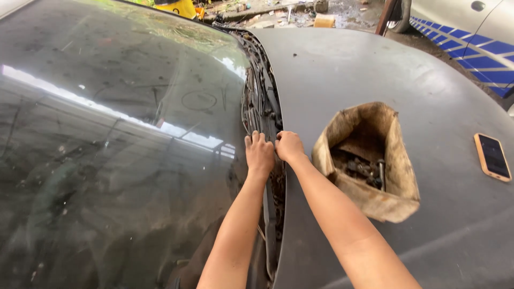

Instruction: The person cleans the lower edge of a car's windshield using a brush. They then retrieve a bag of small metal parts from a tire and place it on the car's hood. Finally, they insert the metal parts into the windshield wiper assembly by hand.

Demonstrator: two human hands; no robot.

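Far left: broad, dusty, curved windshield [118, 139], glass smeared and reflecting roof beams. At its right edge, a narrow cowl gap [262, 101] crammed with black wiper arms, rubber strips and dirt. Left hand [259, 154] laid flat, fingers together and loose, on the glass edge beside the gap; right hand [289, 145] just beside it, curled into a fist at the gap, grip on anything impossible to tell. Right of the hands, matte grey hood [342, 69], dull and pitted. Near centre-right, stiff tan cloth bag [393, 176], open, with greasy metal parts inside. Far right, orange-cased phone [492, 157] lying flat.
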